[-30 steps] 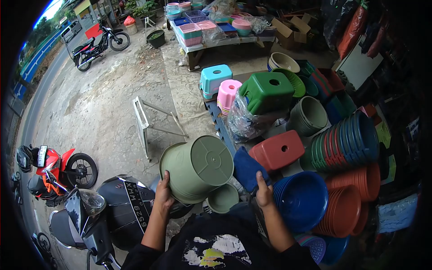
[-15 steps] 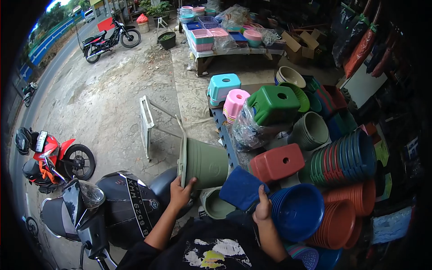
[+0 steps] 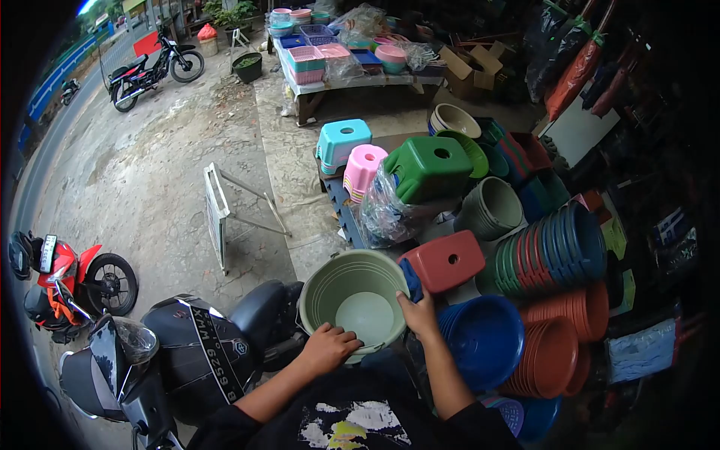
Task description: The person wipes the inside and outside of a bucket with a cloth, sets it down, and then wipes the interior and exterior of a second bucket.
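Beside a concrete yard (image 3: 165, 180), fingers bent, left hand (image 3: 333, 348) grips a bucket's (image 3: 364, 311) near rim, right hand (image 3: 418, 313) clasps cloth (image 3: 410, 277) at its right edge, apparently wiping, needing steady support.

My feed shows me cracked concrete ground (image 3: 165, 165) in daylight, with a grey road (image 3: 46, 142) along a blue barrier (image 3: 54, 88) at far left. I see a low worktop (image 3: 308, 88) toward the back; rightward, deep shadow surrounds a pale board (image 3: 585, 135).
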